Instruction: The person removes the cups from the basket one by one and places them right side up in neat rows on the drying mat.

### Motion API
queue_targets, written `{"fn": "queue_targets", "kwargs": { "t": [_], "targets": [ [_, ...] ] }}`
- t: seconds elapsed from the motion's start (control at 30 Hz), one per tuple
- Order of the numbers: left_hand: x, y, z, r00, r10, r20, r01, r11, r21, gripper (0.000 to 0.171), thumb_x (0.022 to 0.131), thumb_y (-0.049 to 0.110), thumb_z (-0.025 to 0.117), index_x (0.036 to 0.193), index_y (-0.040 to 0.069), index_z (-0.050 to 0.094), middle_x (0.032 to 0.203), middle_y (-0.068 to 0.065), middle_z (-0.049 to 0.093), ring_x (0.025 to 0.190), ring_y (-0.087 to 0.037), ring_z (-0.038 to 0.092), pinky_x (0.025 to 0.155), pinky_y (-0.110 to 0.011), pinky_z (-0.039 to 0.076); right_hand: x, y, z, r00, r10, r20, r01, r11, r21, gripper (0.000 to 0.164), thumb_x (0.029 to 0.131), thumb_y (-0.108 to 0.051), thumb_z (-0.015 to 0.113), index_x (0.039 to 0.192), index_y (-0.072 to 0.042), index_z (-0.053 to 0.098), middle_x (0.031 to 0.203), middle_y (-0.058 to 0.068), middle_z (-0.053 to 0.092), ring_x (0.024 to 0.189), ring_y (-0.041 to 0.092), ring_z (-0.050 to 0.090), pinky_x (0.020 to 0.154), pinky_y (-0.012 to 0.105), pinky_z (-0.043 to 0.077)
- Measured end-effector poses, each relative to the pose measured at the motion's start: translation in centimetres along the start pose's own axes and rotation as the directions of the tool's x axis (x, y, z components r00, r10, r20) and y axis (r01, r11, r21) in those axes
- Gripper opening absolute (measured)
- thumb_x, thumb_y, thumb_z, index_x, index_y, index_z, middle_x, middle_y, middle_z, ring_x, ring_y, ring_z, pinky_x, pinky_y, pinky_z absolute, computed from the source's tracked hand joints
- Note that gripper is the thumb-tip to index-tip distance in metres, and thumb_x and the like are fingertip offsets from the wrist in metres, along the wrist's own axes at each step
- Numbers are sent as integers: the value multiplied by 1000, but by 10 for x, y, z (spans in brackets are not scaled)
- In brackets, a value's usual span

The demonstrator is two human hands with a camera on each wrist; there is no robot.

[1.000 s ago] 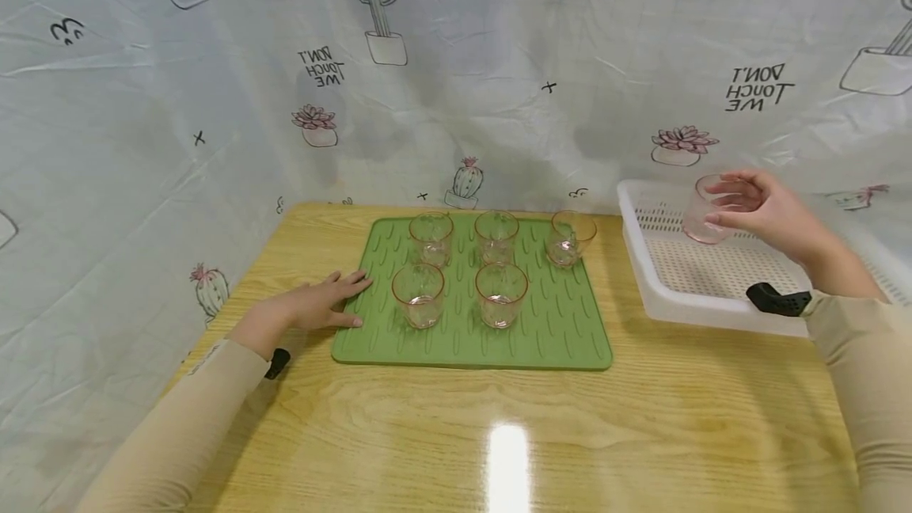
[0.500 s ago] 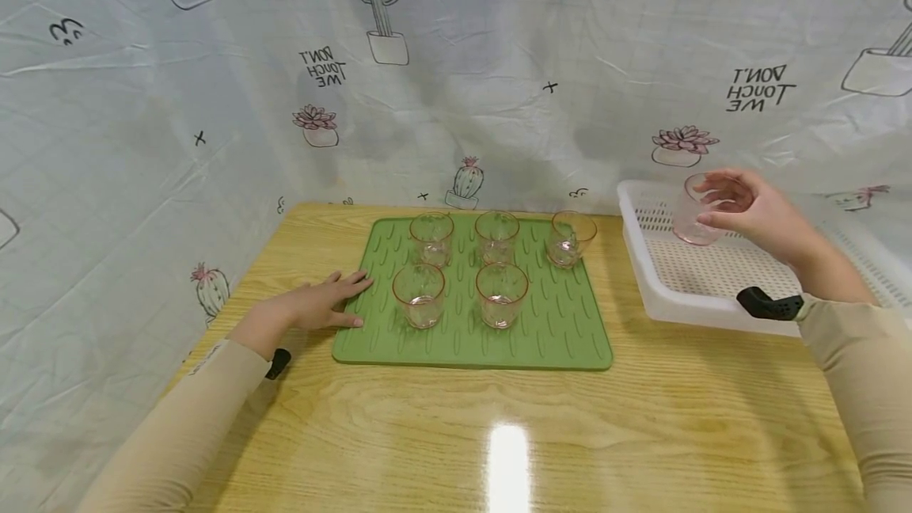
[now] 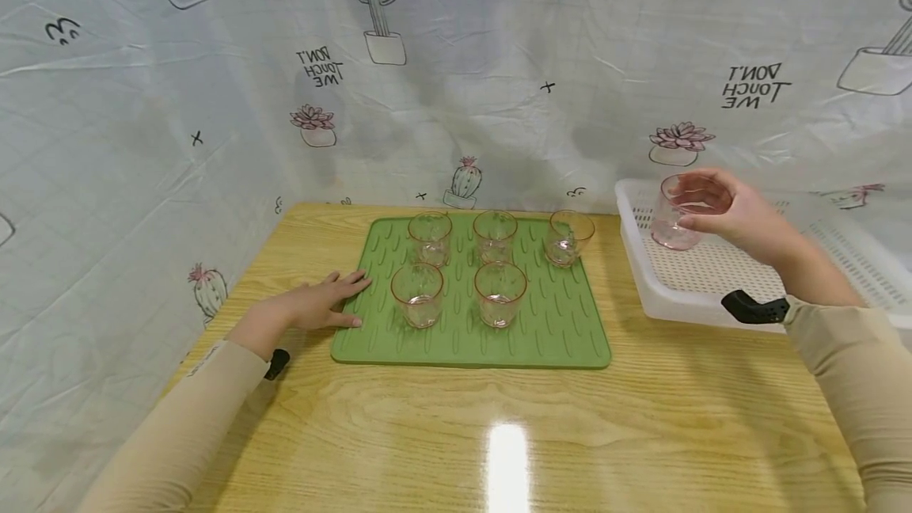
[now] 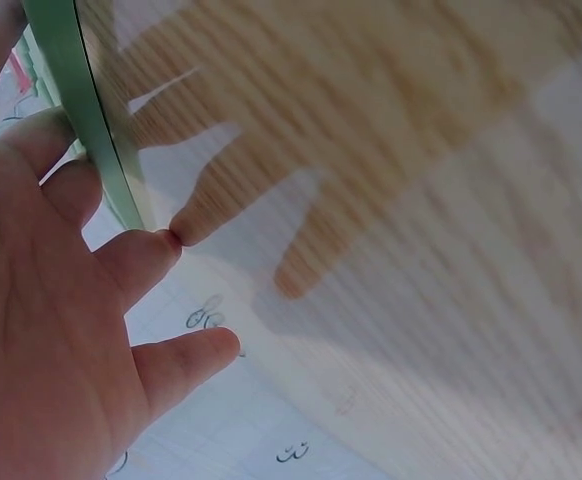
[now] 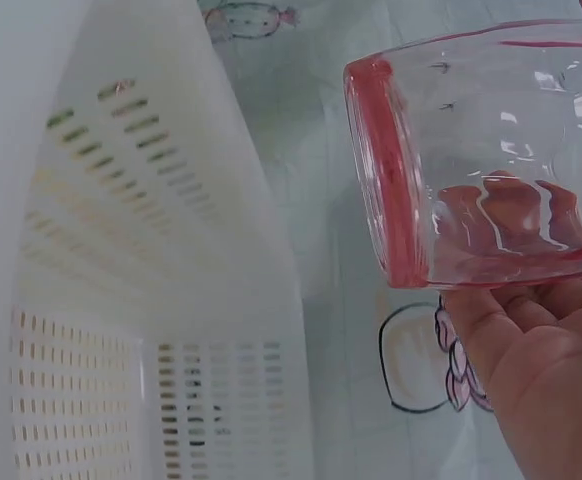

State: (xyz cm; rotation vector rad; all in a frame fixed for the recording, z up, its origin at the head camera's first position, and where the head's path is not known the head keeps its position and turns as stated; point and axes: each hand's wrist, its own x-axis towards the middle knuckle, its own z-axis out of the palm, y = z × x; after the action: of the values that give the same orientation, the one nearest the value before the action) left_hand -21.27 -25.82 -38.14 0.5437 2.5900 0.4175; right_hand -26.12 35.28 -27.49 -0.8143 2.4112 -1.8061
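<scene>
My right hand [image 3: 744,220] grips a clear pinkish glass [image 3: 667,228], fingers and thumb round its side. Seen from the head, the glass is upright and overlaps the left part of the white basket [image 3: 644,285]; the right wrist view shows its thick pink base [image 5: 389,175] outside the basket wall [image 5: 261,250]. On the green ridged mat [image 3: 456,351], several similar glasses with reddish rims stand upright: a back row with a right-hand glass [image 3: 563,248], and a front row with a left glass [image 3: 420,311] and a right glass [image 3: 499,311]. My left hand [image 3: 313,305] lies with spread fingers at the mat's left edge.
The wooden table [image 3: 399,434] carries mat and basket, the basket to the right of the mat. A pale curtain [image 3: 499,125] printed with cacti hangs right behind them and along the left side. A black wrist camera [image 3: 754,309] sits at my right sleeve, close to the basket's front rim.
My right hand has moved left over the basket, carrying the glass closer to the basket's left wall. My left hand and the glasses on the mat have stayed in place.
</scene>
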Motion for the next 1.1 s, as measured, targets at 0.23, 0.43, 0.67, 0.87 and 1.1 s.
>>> {"fn": "queue_targets", "kwargs": {
  "t": [0.23, 0.43, 0.67, 0.87, 1.1],
  "targets": [
    [-2, 1, -1, 1000, 5, -2, -5, 1000, -7, 89, 100, 51, 62, 165, 7, 20, 170, -21, 6, 150, -55, -2, 105, -85, 3, 2, -6, 15, 1000, 0, 11, 0, 1000, 14, 57, 91, 23, 60, 131, -17, 57, 118, -8, 68, 110, 2, 63, 86, 12, 51],
    [-2, 2, -2, 1000, -1, -1, 1, 1000, 1, 89, 100, 51, 62, 165, 7, 20, 170, -21, 6, 150, -55, -2, 106, -84, 4, 2, -12, 30, 1000, 17, -6, -18, 994, -108, 57, 90, 19, 66, 133, -17, 55, 117, -12, 66, 109, 1, 62, 86, 12, 52],
    [-2, 3, -2, 1000, 1, 1, -1, 1000, 3, 89, 100, 51, 62, 165, 7, 20, 170, -20, 6, 150, -55, -2, 106, -84, 4, 0, -19, 51, 1000, 24, 10, -21, 981, -192, 60, 88, 18, 69, 137, -12, 49, 118, -12, 61, 108, -1, 61, 87, 13, 52],
    [-2, 2, -2, 1000, 0, 5, 0, 1000, -2, 90, 100, 52, 62, 165, 8, 19, 170, -20, 5, 150, -54, -2, 106, -84, 4, -1, -20, 67, 1000, -14, -4, 13, 985, -173, 60, 87, 19, 70, 137, -5, 48, 119, -6, 59, 108, 3, 61, 91, 12, 50],
    [-1, 2, -1, 1000, 0, 7, 0, 1000, -7, 89, 100, 50, 62, 165, 7, 19, 170, -21, 5, 150, -55, -3, 105, -85, 4, -2, -14, 83, 998, -44, -36, 40, 995, -96, 62, 86, 22, 68, 136, -10, 52, 120, -6, 59, 109, 5, 61, 93, 13, 50]
  ]
}}
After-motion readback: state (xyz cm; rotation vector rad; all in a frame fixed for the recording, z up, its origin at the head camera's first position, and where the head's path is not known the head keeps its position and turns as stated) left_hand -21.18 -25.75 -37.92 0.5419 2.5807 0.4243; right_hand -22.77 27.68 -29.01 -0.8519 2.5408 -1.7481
